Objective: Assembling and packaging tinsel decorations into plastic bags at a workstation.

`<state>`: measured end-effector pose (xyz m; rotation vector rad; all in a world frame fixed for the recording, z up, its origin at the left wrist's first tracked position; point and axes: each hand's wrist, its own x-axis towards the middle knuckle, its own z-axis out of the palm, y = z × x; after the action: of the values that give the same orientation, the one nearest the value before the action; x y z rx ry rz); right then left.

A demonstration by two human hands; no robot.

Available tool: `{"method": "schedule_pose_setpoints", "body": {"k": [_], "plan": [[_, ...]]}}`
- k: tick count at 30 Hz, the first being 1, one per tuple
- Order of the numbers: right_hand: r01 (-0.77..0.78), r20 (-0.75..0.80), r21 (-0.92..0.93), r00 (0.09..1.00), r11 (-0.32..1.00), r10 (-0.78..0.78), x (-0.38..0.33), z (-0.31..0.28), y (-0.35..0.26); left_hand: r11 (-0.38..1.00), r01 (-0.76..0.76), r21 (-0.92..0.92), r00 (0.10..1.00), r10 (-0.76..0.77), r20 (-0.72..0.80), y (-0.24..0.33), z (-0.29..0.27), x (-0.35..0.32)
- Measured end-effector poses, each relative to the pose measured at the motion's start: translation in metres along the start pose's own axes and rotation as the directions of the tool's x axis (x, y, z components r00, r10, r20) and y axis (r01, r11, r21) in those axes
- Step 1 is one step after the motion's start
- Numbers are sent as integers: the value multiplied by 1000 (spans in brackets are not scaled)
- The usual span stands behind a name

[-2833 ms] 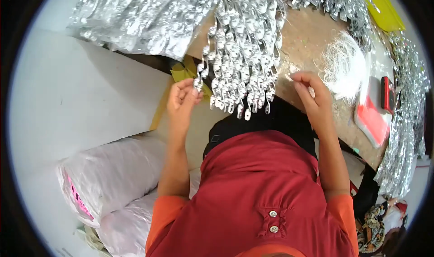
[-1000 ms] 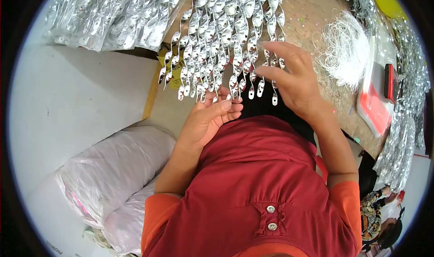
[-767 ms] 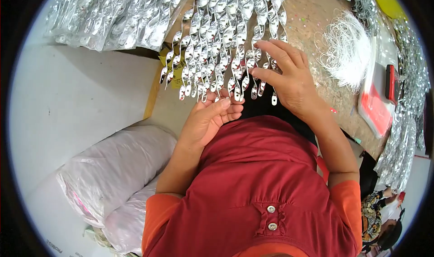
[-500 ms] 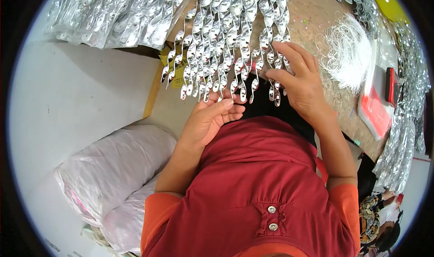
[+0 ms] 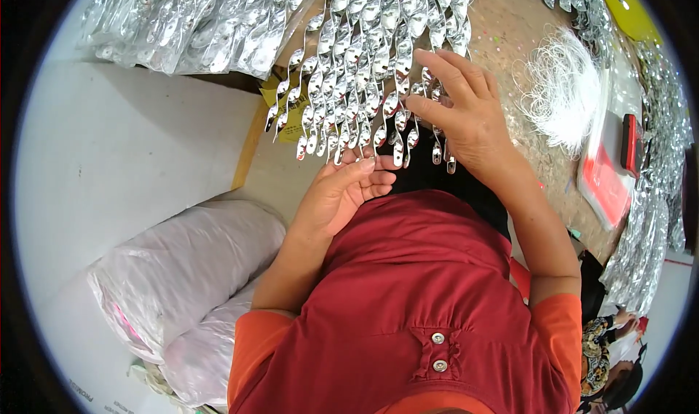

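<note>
Shiny silver spiral strips (image 5: 354, 53) hang past the brown tabletop's (image 5: 502, 39) edge; the left hand (image 5: 346, 188) pinches one lower end. The right hand (image 5: 470, 119), thumb and fingers parted, is among the right-side strips. Tangled white thread (image 5: 561, 101) lies beyond.

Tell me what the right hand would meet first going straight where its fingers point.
Most likely the hanging silver spirals, just ahead of the right hand; depth is unclear here.

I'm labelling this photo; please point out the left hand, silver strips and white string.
Left hand (image 5: 344, 190), head view, its middle.
Silver strips (image 5: 354, 55), head view, cluster's middle.
White string (image 5: 564, 97), head view, tangle's middle.
</note>
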<state>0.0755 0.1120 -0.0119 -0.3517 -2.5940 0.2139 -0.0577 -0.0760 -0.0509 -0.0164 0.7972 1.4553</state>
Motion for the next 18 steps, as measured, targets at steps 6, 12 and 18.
{"method": "schedule_pose_setpoints", "body": {"k": [6,12,18], "plan": [[29,30,-33,999,999,-28,-1,-6,2,994,22,102,999,-27,41,0,4,0],[26,32,-22,999,999,-26,-6,-8,4,992,49,112,998,-53,34,-6,5,4],[15,-48,90,999,996,-11,0,-7,-6,985,61,164,996,-71,58,-8,10,5]]}}
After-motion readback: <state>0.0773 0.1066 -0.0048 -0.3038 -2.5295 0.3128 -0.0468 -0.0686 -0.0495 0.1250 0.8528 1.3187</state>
